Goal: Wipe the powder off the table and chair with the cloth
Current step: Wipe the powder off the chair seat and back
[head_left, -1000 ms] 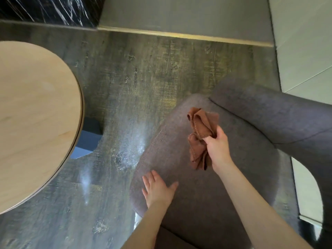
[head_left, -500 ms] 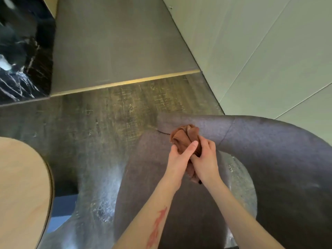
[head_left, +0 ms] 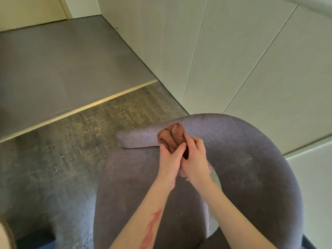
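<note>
I am looking down over the grey-purple upholstered chair with the curved backrest [head_left: 251,159], and I place everything else by it. Both hands meet above the far part of its seat, just below where the backrest's end roll juts toward the floor. The crumpled rust-brown cloth [head_left: 171,136] is bunched between them, and its upper folds lie against that roll of the backrest; I take it to be touching the fabric there, though the folds hide the contact line.

My left hand [head_left: 169,159] comes in from the chair's front edge, fingers pressed together and curled over the near side of the cloth, the thumb laid across the bundle. My right hand [head_left: 195,159] sits just beside it, touching it, with its fingers folded around the cloth's right side; the fingertips are buried under the fabric, so I cannot tell how tightly they close. Both hands grip the same wad.

A red branching mark runs along the left forearm [head_left: 150,229] above the seat's front. On the seat to the right of the hands, a pale streak of whitish powder [head_left: 213,177] follows the seam where seat meets backrest. Left of the chair lies dark, worn wood-grain floor [head_left: 53,159], with a brass strip [head_left: 80,110] and grey carpet [head_left: 62,60] beyond. Pale panelled walls [head_left: 233,60] stand behind the backrest.
</note>
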### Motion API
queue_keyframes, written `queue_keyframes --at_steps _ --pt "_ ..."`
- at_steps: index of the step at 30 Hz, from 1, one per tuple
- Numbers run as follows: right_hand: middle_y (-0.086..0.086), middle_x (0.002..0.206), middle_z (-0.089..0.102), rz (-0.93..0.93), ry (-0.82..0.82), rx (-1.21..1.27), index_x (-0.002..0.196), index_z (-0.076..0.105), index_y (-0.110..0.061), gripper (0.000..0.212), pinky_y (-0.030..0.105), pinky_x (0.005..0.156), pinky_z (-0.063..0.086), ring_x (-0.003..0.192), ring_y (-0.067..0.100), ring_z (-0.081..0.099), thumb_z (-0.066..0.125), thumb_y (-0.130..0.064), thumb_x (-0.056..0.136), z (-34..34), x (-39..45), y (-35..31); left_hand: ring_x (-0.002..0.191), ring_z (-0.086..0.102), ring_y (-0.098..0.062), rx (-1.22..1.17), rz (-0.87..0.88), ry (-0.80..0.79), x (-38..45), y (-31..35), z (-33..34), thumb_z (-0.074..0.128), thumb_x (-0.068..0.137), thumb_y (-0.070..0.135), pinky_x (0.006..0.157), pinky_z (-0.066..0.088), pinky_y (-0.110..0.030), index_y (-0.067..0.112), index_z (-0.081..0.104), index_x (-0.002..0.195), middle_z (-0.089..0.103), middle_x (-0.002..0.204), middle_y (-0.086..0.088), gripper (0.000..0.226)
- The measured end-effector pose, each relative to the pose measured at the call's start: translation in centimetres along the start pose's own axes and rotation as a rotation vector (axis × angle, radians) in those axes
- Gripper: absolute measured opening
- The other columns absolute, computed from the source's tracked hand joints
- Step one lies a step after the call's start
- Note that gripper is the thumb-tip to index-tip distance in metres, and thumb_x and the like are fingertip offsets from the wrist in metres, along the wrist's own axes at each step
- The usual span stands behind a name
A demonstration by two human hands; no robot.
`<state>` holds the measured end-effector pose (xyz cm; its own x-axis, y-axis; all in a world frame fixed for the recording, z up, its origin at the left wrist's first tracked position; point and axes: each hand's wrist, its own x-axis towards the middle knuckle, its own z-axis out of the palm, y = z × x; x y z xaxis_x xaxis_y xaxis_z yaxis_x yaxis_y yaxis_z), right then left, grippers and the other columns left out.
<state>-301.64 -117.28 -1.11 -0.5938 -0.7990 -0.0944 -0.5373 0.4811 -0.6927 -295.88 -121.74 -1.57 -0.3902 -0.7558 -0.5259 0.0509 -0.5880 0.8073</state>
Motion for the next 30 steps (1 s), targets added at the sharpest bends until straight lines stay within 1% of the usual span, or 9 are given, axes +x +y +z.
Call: queue_keyframes --at_steps 4,8,12,14,16,19,22,26,30 --pt "0.008 0.133 0.038 -0.072 0.017 0.013 0.142 0.03 -0.012 0.061 0.038 0.098 0.044 0.12 0.023 0.042 0.055 -0.011 0.086 -2.7 0.3 1.9 0.098 0.067 -0.019 -0.023 0.037 0.005 -0.5 -0.3 3.4 0.065 0.083 0.013 0.086 0.054 -0.041 0.019 0.051 0.11 0.069 0.107 -0.005 0.031" --pt "0.002 0.139 0.038 -0.172 0.02 0.017 0.143 0.027 -0.018 0.063 0.03 0.101 0.04 0.127 0.016 0.037 0.054 -0.013 0.086 -6.8 0.8 4.2 0.1 0.067 -0.023 -0.066 0.083 0.037 -1.4 -0.7 7.4 0.068 0.082 0.014 0.065 0.055 -0.029 0.016 0.049 0.115 0.068 0.109 -0.007 0.038" --pt "0.004 0.144 0.037 -0.283 -0.103 -0.019 0.142 0.03 -0.014 0.061 0.026 0.106 0.031 0.132 0.017 0.034 0.053 -0.015 0.086 -10.5 1.0 7.3 0.104 0.065 -0.025 -0.078 0.146 0.137 -2.3 -2.0 11.4 0.064 0.082 0.005 0.092 0.053 -0.046 0.012 0.048 0.116 0.065 0.114 -0.014 0.038" --pt "0.003 0.144 0.039 -0.343 -0.212 -0.051 0.141 0.032 -0.015 0.058 0.027 0.111 0.028 0.133 0.018 0.034 0.05 -0.023 0.087 -12.7 1.5 8.9 0.105 0.063 -0.027 -0.054 0.19 0.207 -2.8 -3.1 12.7 0.061 0.083 0.005 0.094 0.05 -0.052 0.014 0.048 0.115 0.064 0.115 -0.014 0.036" --pt "0.004 0.142 0.045 -0.387 -0.199 -0.126 0.139 0.037 -0.016 0.053 0.031 0.11 0.029 0.132 0.021 0.038 0.044 -0.031 0.089 -15.0 2.3 10.3 0.107 0.062 -0.027 -0.016 0.23 0.264 -3.3 -4.1 13.4 0.061 0.083 0.008 0.095 0.048 -0.054 0.015 0.047 0.118 0.063 0.117 -0.013 0.039" --pt "0.003 0.143 0.045 -0.448 -0.077 -0.43 0.135 0.044 -0.015 0.05 0.037 0.11 0.023 0.136 0.024 0.034 0.04 -0.035 0.09 -17.9 4.6 11.7 0.111 0.058 -0.024 0.136 0.277 0.332 -4.4 -5.6 13.9 0.062 0.082 0.014 0.101 0.045 -0.049 0.015 0.046 0.125 0.061 0.122 -0.007 0.046" --pt "-0.002 0.155 0.023 -0.411 -0.247 -0.66 0.142 0.032 -0.021 0.048 0.037 0.115 0.014 0.144 0.021 0.017 0.042 -0.027 0.095 -18.4 7.0 13.1 0.109 0.055 -0.017 0.296 0.286 0.328 -5.5 -7.3 14.2 0.062 0.085 0.016 0.101 0.043 -0.034 0.016 0.042 0.133 0.058 0.115 0.003 0.052" --pt "0.008 0.157 0.012 -0.377 -0.299 -0.4 0.142 0.034 -0.014 0.048 0.027 0.114 0.015 0.143 0.024 0.019 0.041 -0.01 0.095 -16.9 7.1 14.8 0.09 0.053 -0.011 0.448 0.323 0.372 -6.6 -8.6 14.4 0.063 0.085 0.023 0.075 0.037 -0.019 0.017 0.051 0.121 0.058 0.096 0.007 0.038" --pt "0.002 0.158 0.011 -0.257 -0.323 -0.181 0.144 0.029 -0.017 0.05 0.015 0.108 0.009 0.144 0.015 0.014 0.038 -0.005 0.095 -17.0 7.2 14.8 0.087 0.055 -0.017 0.488 0.333 0.478 -5.9 -8.1 13.4 0.063 0.084 0.024 0.075 0.039 -0.026 0.015 0.055 0.109 0.06 0.088 0.004 0.028"
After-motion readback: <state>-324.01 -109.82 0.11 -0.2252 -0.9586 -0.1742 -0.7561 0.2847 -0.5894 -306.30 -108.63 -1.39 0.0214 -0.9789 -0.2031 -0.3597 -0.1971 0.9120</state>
